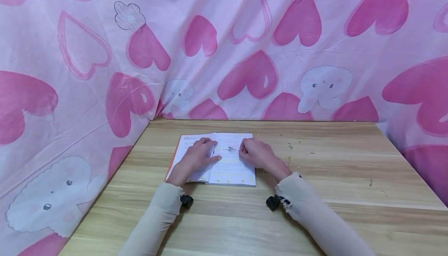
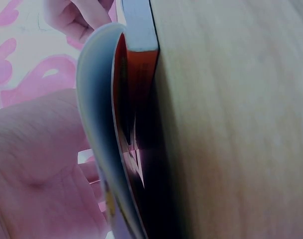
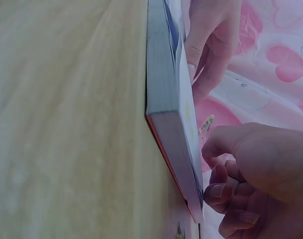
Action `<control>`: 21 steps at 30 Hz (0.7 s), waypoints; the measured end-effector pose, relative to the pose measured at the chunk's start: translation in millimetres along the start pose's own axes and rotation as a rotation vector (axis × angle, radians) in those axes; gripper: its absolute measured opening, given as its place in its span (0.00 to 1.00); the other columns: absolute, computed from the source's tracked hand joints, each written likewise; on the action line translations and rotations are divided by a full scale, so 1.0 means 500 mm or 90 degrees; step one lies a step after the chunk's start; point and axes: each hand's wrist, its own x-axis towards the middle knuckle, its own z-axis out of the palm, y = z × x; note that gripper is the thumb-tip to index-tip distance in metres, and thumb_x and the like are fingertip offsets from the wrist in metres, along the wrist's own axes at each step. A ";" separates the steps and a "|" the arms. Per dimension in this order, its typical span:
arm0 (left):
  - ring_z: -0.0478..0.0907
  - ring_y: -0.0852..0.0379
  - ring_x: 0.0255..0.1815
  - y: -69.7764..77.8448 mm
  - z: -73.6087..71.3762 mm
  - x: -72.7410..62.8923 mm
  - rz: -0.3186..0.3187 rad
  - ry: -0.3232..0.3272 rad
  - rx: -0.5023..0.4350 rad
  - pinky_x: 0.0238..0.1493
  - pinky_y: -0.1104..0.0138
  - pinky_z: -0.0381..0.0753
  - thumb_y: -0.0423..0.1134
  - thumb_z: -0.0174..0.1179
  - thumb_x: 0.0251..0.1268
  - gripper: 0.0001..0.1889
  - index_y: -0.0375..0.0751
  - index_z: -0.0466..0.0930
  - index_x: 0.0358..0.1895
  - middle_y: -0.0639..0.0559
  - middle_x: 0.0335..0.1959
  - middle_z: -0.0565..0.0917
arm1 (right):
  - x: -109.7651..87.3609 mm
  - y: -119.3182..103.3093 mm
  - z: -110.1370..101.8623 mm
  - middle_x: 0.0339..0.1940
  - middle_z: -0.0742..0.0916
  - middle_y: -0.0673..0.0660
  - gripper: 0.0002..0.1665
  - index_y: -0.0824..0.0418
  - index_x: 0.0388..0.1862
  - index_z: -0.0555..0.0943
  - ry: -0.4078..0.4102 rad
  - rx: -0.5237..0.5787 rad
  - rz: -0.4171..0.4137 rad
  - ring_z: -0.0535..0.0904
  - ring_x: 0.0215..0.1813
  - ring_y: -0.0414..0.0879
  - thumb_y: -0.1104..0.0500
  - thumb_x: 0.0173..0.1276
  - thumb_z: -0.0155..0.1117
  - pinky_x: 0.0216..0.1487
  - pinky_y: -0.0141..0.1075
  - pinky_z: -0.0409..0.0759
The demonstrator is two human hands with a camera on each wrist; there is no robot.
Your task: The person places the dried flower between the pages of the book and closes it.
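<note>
An open book lies on the wooden table, with printed text and small yellow pictures on its white pages. My left hand rests across the inner part of the book, its thumb on the right page and its fingers over the fold. At the right page's outer edge is my right hand, its fingers curled, with nothing visible in them. A small dried sprig, yellowish and dark, sits on the right page just beyond the right hand. In the left wrist view, the left page bows up off the orange cover.
Small yellow and green plant bits are scattered on the table to the right of the book. A pink heart-patterned cloth hangs behind and along both sides. Black wrist cameras sit under both sleeves.
</note>
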 end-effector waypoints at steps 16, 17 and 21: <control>0.70 0.39 0.80 0.004 0.000 0.000 -0.007 -0.004 -0.006 0.80 0.40 0.69 0.56 0.70 0.74 0.35 0.47 0.75 0.78 0.40 0.80 0.72 | 0.008 0.011 0.007 0.34 0.86 0.49 0.07 0.54 0.41 0.86 -0.011 0.029 0.021 0.79 0.35 0.44 0.52 0.75 0.68 0.39 0.37 0.77; 0.70 0.38 0.80 0.005 0.000 0.000 -0.006 -0.002 -0.006 0.80 0.39 0.69 0.55 0.70 0.74 0.35 0.47 0.75 0.78 0.40 0.80 0.73 | 0.007 0.014 0.006 0.34 0.86 0.49 0.07 0.53 0.41 0.85 -0.008 0.031 0.019 0.79 0.35 0.44 0.51 0.75 0.68 0.39 0.37 0.77; 0.70 0.38 0.80 0.004 -0.001 -0.001 -0.013 -0.002 -0.009 0.80 0.39 0.68 0.55 0.70 0.74 0.34 0.47 0.75 0.78 0.40 0.80 0.72 | 0.004 0.027 0.000 0.41 0.85 0.52 0.07 0.53 0.43 0.83 0.016 0.018 0.012 0.80 0.40 0.45 0.52 0.76 0.66 0.42 0.40 0.80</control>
